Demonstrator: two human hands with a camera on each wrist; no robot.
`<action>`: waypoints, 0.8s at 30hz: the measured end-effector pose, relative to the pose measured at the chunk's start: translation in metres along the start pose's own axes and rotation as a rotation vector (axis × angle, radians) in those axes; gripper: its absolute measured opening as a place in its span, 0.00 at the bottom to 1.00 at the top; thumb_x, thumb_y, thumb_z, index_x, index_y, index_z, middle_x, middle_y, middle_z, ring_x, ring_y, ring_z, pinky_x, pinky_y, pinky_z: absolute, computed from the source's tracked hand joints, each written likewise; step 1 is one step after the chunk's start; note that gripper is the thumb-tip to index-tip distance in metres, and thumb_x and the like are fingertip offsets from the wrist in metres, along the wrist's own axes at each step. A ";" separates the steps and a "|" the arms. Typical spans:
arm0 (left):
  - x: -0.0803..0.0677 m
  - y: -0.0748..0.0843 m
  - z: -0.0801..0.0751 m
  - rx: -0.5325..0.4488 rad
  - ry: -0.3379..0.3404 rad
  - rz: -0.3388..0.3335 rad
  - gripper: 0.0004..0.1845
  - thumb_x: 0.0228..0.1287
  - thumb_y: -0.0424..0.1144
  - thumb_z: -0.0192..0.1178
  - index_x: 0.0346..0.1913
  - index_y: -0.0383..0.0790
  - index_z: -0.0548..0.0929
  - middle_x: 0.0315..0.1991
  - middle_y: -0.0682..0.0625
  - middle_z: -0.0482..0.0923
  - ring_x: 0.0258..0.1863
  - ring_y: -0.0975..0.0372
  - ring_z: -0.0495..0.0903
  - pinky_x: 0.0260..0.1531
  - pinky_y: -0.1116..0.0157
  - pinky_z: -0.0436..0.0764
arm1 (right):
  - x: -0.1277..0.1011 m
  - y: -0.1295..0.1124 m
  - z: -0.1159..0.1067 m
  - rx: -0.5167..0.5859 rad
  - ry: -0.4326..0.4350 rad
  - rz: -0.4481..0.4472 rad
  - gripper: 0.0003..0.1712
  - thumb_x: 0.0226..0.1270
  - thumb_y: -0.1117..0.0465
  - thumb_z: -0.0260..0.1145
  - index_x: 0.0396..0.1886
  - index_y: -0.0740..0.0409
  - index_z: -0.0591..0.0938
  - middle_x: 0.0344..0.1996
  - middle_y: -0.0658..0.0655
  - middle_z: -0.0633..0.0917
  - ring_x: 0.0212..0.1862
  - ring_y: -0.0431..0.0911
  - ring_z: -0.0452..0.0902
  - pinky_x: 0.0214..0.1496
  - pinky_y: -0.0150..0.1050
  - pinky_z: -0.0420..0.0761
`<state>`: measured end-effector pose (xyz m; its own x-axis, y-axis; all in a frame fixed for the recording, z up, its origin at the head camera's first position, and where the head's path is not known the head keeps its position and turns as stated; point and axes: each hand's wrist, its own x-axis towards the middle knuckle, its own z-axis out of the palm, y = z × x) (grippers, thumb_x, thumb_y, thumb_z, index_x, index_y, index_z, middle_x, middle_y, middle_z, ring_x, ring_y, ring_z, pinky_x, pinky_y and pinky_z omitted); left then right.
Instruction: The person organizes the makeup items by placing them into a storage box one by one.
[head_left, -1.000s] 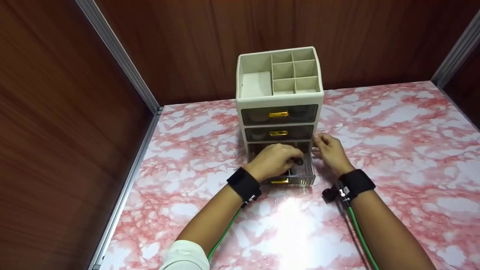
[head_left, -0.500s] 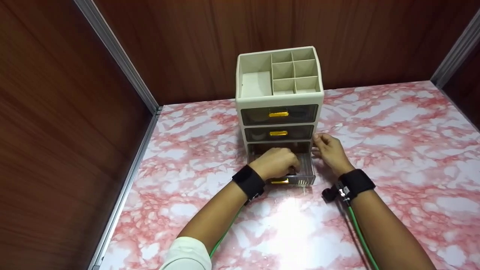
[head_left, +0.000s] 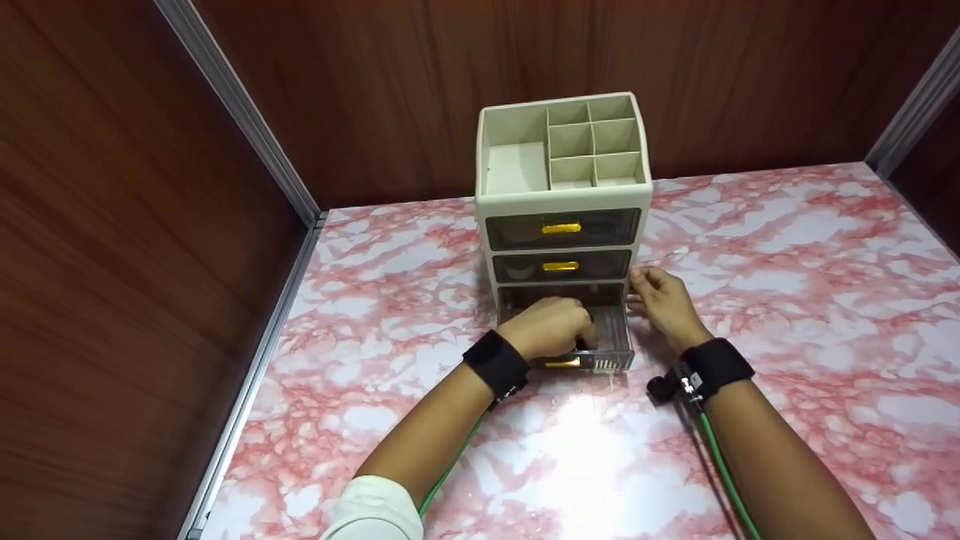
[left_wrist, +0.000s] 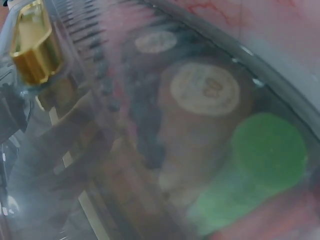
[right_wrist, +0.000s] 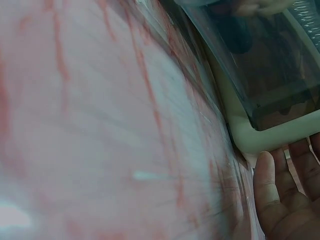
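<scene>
A cream drawer unit [head_left: 564,200] has its clear bottom drawer [head_left: 621,337] pulled out. My left hand [head_left: 547,330] reaches down into that drawer, fingers curled about a small dark object [head_left: 581,343], mostly hidden by them. Through the drawer front, the left wrist view shows a gold handle [left_wrist: 35,45], a green round thing [left_wrist: 270,152] and a pale round label [left_wrist: 205,89], all hazy. My right hand [head_left: 666,306] rests at the unit's lower right side; in the right wrist view its thumb [right_wrist: 265,175] lies against the cream frame [right_wrist: 280,135], with relaxed fingers beside it.
Two upper drawers with gold handles [head_left: 561,228] are closed. Divided compartments [head_left: 592,142] form the top. The unit stands on a red-and-white marbled tabletop [head_left: 390,315], before a brown wood-look panel [head_left: 375,97]. Green cables [head_left: 724,472] run from both wristbands.
My left hand has lowered deeper into the bottom drawer, toward its front, taking the dark object down with it; it has stayed there over the last half second. My right hand keeps its place.
</scene>
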<state>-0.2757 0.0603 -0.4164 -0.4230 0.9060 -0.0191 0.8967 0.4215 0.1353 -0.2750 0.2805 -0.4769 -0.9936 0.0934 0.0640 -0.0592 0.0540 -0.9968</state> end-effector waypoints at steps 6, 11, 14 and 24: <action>-0.001 -0.001 0.001 0.012 0.022 0.031 0.16 0.55 0.25 0.63 0.29 0.55 0.90 0.31 0.63 0.83 0.34 0.66 0.77 0.33 0.70 0.75 | 0.000 -0.001 0.000 0.005 -0.006 -0.007 0.25 0.72 0.46 0.56 0.47 0.67 0.76 0.40 0.55 0.83 0.41 0.44 0.82 0.45 0.41 0.83; -0.002 -0.001 0.002 -0.018 0.034 0.021 0.16 0.53 0.24 0.63 0.32 0.53 0.90 0.32 0.62 0.82 0.35 0.67 0.78 0.36 0.71 0.76 | 0.000 -0.001 0.000 0.001 0.008 0.007 0.25 0.71 0.45 0.57 0.45 0.65 0.77 0.40 0.53 0.83 0.41 0.46 0.82 0.45 0.41 0.83; -0.002 -0.001 0.002 -0.037 0.042 0.021 0.16 0.54 0.24 0.63 0.32 0.52 0.90 0.31 0.62 0.82 0.34 0.68 0.78 0.35 0.72 0.76 | 0.000 -0.001 -0.001 0.003 0.009 0.014 0.25 0.70 0.44 0.58 0.44 0.64 0.77 0.40 0.52 0.83 0.41 0.46 0.82 0.45 0.41 0.83; -0.007 -0.003 0.002 -0.059 0.124 0.019 0.12 0.60 0.28 0.61 0.37 0.50 0.89 0.31 0.62 0.81 0.31 0.69 0.77 0.33 0.70 0.76 | 0.000 0.000 0.000 0.014 -0.007 0.034 0.30 0.70 0.42 0.57 0.52 0.66 0.76 0.48 0.63 0.82 0.49 0.57 0.80 0.47 0.40 0.82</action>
<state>-0.2749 0.0531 -0.4185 -0.4220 0.9003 0.1064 0.8971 0.3978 0.1921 -0.2752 0.2808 -0.4765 -0.9956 0.0883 0.0300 -0.0268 0.0373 -0.9989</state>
